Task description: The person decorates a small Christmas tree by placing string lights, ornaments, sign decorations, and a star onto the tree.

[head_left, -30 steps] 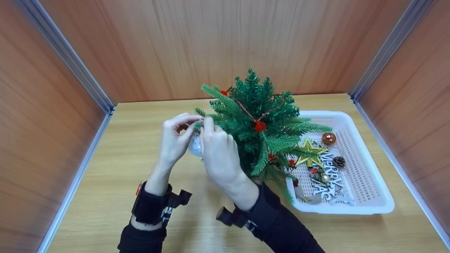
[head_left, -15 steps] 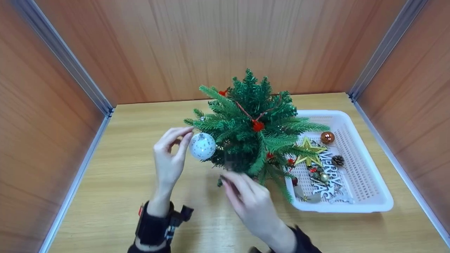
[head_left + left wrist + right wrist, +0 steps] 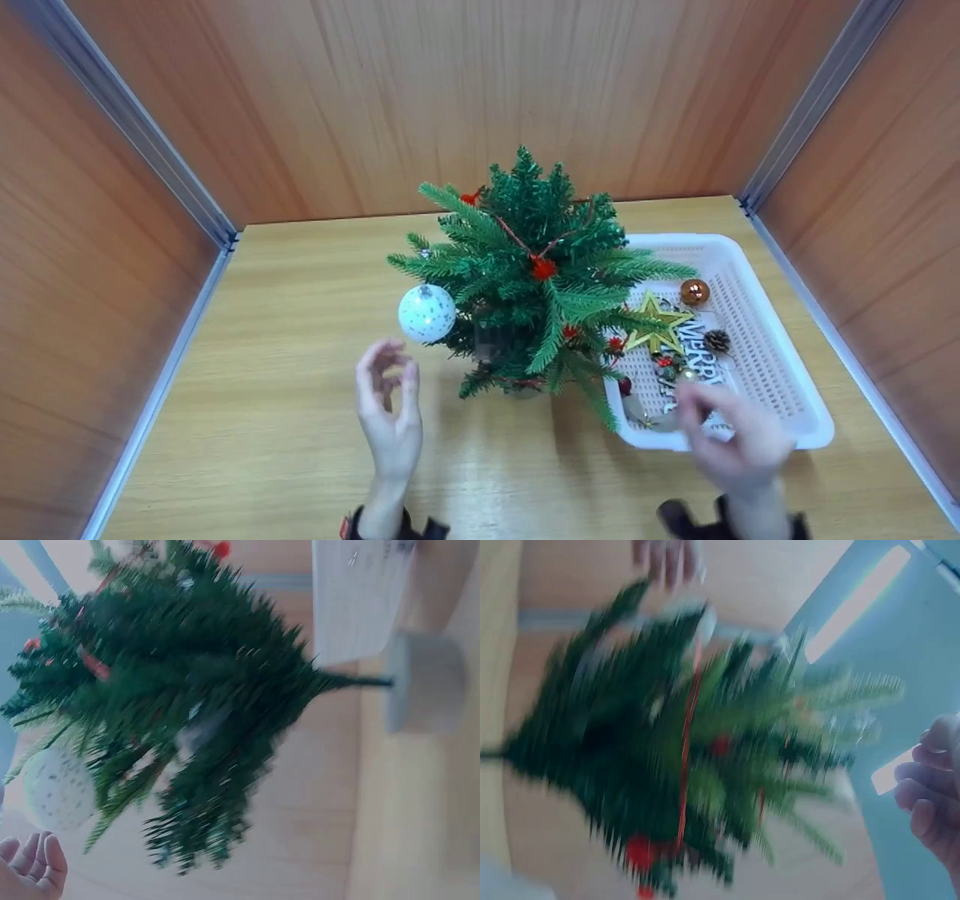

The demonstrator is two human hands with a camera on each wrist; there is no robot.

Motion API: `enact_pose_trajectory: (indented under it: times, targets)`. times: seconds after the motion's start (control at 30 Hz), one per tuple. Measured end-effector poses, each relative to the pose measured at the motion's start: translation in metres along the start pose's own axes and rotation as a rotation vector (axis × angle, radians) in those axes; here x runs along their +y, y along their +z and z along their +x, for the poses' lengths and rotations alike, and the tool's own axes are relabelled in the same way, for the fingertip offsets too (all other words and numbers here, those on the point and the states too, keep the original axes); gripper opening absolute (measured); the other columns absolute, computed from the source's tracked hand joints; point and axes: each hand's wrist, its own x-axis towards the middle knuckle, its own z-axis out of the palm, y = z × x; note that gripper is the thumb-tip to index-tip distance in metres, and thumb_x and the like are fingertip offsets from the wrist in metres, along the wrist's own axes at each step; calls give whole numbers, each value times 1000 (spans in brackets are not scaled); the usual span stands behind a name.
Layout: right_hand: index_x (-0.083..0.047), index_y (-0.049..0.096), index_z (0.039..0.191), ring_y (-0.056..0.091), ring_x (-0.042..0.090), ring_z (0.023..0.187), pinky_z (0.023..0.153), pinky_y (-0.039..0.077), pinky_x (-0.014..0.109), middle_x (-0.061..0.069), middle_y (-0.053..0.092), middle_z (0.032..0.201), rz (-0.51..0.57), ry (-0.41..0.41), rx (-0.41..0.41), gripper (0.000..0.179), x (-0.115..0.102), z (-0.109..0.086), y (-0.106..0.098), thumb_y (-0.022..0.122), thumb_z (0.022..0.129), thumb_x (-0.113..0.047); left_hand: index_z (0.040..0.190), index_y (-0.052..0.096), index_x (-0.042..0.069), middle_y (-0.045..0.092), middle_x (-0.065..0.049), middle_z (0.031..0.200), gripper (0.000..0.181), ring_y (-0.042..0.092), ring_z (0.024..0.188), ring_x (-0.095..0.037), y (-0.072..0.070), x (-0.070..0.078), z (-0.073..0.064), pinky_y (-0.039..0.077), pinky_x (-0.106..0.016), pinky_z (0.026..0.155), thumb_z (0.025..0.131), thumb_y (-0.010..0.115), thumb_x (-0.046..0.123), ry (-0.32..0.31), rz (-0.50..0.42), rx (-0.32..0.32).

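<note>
A small green Christmas tree (image 3: pixel 525 277) stands on the table, a red string with red pompoms looped over it. From its left branches hangs a white speckled bauble (image 3: pixel 427 313). Just below that bauble is my left hand (image 3: pixel 391 412), apart from it, fingers loosely bent with nothing between them. My right hand (image 3: pixel 731 435), blurred, hovers over the front edge of the white basket (image 3: pixel 806 390), fingers bent and holding nothing that I can see. In the left wrist view the tree's pale round base (image 3: pixel 427 682) shows under its trunk.
Inside the basket lie a gold star (image 3: pixel 658 322), a copper bauble (image 3: pixel 694 292), a pine cone (image 3: pixel 717 341) and white lettering (image 3: pixel 701 360). Some of the tree's right branches reach over the basket's left rim. Wooden walls (image 3: pixel 420 105) enclose the table at the back and sides.
Both hands have come away from the white bauble, which now hangs on the tree. My left hand has dropped down toward me; my right hand has swung right to the basket.
</note>
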Motion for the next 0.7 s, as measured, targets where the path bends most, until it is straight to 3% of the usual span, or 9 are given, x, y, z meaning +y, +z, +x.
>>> enact_pose_trajectory:
  times: [0.07, 0.17, 0.27, 0.4, 0.57, 0.7]
  targets:
    - [7, 62, 68, 52, 14, 46, 51, 44, 12, 13, 59, 58, -155, 120, -97, 24, 20, -8, -19, 64, 80, -14, 111, 44, -11, 54, -9, 99, 30, 50, 86, -16, 0, -3, -11, 44, -21, 67, 81, 50, -13, -30, 5, -24]
    - [4, 64, 75, 49, 12, 45, 46, 40, 11, 10, 61, 60, -355, 273, -345, 22, 50, -15, -46, 62, 80, -17, 108, 48, -10, 56, -7, 98, 30, 51, 85, -14, 3, -5, -24, 44, -20, 65, 78, 52, -16, -28, 32, -82]
    - [4, 63, 82, 50, 14, 45, 43, 40, 13, 10, 61, 62, -456, 351, -560, 13, 80, -14, -61, 63, 77, -7, 109, 51, -8, 57, -9, 101, 35, 52, 87, -16, 5, -7, -33, 47, -24, 64, 75, 58, -15, -19, 64, -169]
    - [2, 63, 84, 52, 18, 46, 41, 41, 24, 11, 61, 62, -583, 422, -697, 9, 115, -13, -68, 63, 76, -2, 108, 54, -7, 57, -17, 102, 38, 54, 87, -19, 10, -1, -36, 50, -29, 65, 72, 65, -11, -40, 80, -261]
    - [2, 59, 84, 55, 29, 52, 44, 39, 39, 16, 62, 66, -687, 584, -849, 12, 157, -24, -70, 59, 80, -9, 99, 60, -8, 59, -18, 95, 30, 55, 80, -18, 17, 11, -32, 50, -26, 62, 70, 66, -11, 1, 97, -257]
    - [6, 54, 87, 54, 36, 61, 50, 40, 45, 22, 59, 74, -703, 804, -1114, 20, 188, -42, -76, 58, 79, -13, 92, 63, -9, 59, -18, 89, 26, 57, 75, -18, 19, 11, -31, 50, -22, 62, 68, 65, -17, 44, 94, -227]
